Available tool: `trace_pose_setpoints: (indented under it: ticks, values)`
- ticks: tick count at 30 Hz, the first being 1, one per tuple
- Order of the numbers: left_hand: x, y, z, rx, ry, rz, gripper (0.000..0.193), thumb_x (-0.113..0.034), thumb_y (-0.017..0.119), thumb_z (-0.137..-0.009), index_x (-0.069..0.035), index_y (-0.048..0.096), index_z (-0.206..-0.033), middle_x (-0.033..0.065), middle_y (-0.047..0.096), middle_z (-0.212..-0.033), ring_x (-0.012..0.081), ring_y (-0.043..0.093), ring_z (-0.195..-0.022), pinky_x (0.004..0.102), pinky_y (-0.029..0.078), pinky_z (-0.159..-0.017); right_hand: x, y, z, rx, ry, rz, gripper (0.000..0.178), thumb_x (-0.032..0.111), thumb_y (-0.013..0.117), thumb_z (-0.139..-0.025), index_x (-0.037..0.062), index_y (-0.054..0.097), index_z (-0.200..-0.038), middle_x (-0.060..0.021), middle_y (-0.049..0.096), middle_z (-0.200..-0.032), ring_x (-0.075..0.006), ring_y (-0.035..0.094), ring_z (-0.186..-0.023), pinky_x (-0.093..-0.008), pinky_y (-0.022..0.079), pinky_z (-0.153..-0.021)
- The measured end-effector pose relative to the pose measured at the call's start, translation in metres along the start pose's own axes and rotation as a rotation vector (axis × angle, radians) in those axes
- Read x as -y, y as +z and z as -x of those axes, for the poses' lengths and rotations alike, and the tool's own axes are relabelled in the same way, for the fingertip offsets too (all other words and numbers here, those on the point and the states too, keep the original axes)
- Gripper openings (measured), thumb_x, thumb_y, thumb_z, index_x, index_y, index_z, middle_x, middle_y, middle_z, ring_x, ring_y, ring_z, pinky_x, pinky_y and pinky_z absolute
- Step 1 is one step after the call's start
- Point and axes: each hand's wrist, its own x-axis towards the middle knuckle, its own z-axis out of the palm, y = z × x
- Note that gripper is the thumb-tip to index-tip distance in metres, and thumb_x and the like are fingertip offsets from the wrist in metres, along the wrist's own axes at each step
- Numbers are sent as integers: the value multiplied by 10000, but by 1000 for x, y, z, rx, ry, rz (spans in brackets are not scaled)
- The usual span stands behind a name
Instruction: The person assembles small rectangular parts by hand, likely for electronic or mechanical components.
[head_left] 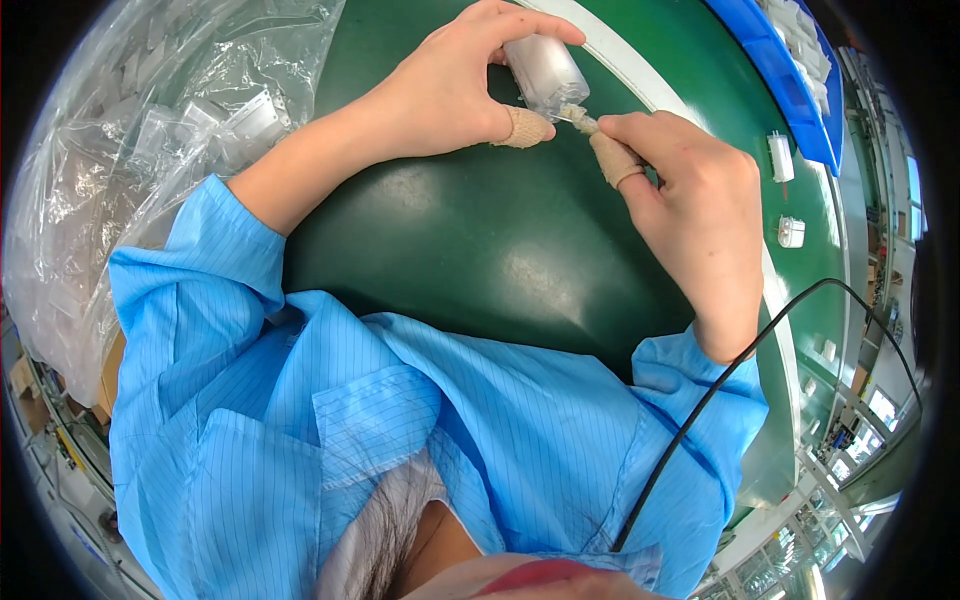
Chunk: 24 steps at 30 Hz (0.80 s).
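My left hand (455, 85) grips a white, rounded block in clear plastic film (548, 72), with its thumb below and its index finger stretched along the top. Beige wrap covers that thumb. At the block's lower right end, my right hand (700, 185) is closed in a pinch between index finger and thumb. A small crumpled beige piece (577, 117) sticks out of the pinch and meets the film-covered end. Beige wrap is also on the right thumb. Whether the crumpled piece is cloth or something else is too small to tell.
On my left lies a large clear plastic bag (220, 75) with white, wrapped pieces inside. Beyond the pale strip, a blue bin (790, 75) holds several white pieces. Two small white blocks (781, 157) (791, 232) rest on the green surface (470, 230). A black cable (690, 425) arches across my right sleeve.
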Motion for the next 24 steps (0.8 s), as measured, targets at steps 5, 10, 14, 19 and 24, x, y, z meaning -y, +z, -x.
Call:
trace_pose_setpoints:
  ticks: [5, 10, 14, 19, 24]
  values:
    - [6, -1, 0, -35, 33, 243, 639, -67, 760, -700, -78, 482, -1276, 99, 419, -1108, 216, 479, -1035, 316, 409, -922, 0, 7, -1, -50, -14, 26, 123, 100, 645, -712, 108, 624, -832, -69, 565, -682, -276, 595, -625, -379, 482, -537]
    - [15, -5, -5, -50, 31, 276, 593, -65, 767, -705, -81, 518, -1243, 80, 501, -1102, 193, 516, -1037, 322, 426, -926, -5, 16, -1, -150, 11, -84, 196, 64, 660, -699, 101, 657, -891, -76, 615, -733, -271, 613, -639, -354, 495, -548]
    - [18, -8, -4, -40, 125, 261, 606, -61, 786, -675, -96, 540, -1227, 72, 562, -1138, 180, 556, -1028, 321, 443, -923, -7, 12, -6, -115, 136, -397, 115, 52, 659, -742, 65, 686, -853, -103, 642, -754, -231, 627, -614, -316, 501, -556]
    - [12, -18, -2, 49, 133, 440, 729, -29, 748, -693, -129, 446, -1350, 77, 521, -1227, 193, 508, -1116, 334, 394, -988, -26, 0, -15, 494, 32, -594, 190, 129, 721, -733, 18, 682, -882, -65, 665, -842, -152, 599, -781, -273, 473, -710]
    - [10, -12, -2, 362, 264, 652, 838, -58, 705, -733, -115, 286, -1457, 78, 441, -1354, 206, 402, -1263, 357, 292, -1070, -24, 47, -19, 183, 492, -1772, 354, 151, 649, -849, -21, 558, -1145, -97, 618, -1043, -188, 611, -921, -309, 498, -824]
